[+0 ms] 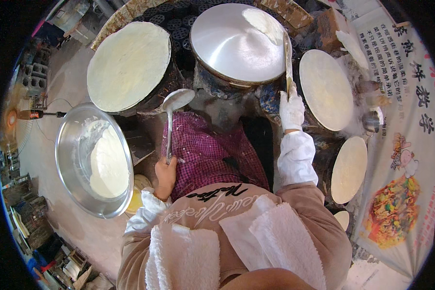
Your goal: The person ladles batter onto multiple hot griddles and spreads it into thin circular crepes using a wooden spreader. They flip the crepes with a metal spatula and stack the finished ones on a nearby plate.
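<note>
My left hand (165, 174) is bare and grips the handle of a metal ladle (178, 98), whose bowl is coated with batter. In a white glove, my right hand (292, 108) holds a long, batter-caked spreader (288, 61). The spreader's far part lies at the right rim of a round metal griddle (232, 47), beside a patch of pale batter (264, 24) on its upper right. Left of that griddle, a thin round flatbread (130, 67) covers another griddle. A steel basin (67, 159) of thick batter (110, 163) stands at the left.
More round flatbreads (326, 90) (349, 170) lie on griddles along the right, with steam near the upper one. Round coal briquettes (174, 24) stand behind the griddles. A metal cup (371, 121) and a printed banner (391, 152) are at the right. A small yellow container (135, 201) is beside the basin.
</note>
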A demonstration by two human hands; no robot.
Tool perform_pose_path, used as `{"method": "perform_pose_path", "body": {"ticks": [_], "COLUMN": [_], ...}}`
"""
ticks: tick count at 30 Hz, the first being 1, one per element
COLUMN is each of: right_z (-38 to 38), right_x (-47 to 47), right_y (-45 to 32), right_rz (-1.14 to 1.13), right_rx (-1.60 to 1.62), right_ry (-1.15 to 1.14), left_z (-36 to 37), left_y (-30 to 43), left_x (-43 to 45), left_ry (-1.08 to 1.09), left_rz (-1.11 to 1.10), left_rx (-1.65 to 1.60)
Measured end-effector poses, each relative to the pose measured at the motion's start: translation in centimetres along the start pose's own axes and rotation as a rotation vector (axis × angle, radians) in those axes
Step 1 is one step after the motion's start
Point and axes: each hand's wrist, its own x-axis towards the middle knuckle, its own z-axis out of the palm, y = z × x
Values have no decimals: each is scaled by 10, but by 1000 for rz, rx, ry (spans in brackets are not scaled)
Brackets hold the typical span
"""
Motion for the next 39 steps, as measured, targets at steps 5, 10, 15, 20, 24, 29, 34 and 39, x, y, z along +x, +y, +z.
{"method": "perform_pose_path", "body": {"ticks": [5,10,15,20,24,29,34,39], "right_z": [22,36,28,31,30,43,9,20], "right_x": [24,54,73,109,101,72,110,181], "right_y": [-66,-116,-35,-51,-105,-106,-67,-48], "right_rz": [9,169,-107,-138,-155,-379,-261,-333], "right_rx": [287,800,312,224,255,248,87,238], "right_ry": [-143,-401,48,-112,-232,-249,-166,-266], "left_z": [23,26,32,27,32,29,30,30], "left_y": [-31,-24,-35,-27,-32,-18,-19,-18], "left_x": [-2,5,8,8,11,10,5,3], "left_ry": [90,54,95,66,109,107,147,149], "left_rz": [147,68,129,100,133,132,132,101], "left_rx": [-105,-16,-39,-37,-31,-33,-2,29]}}
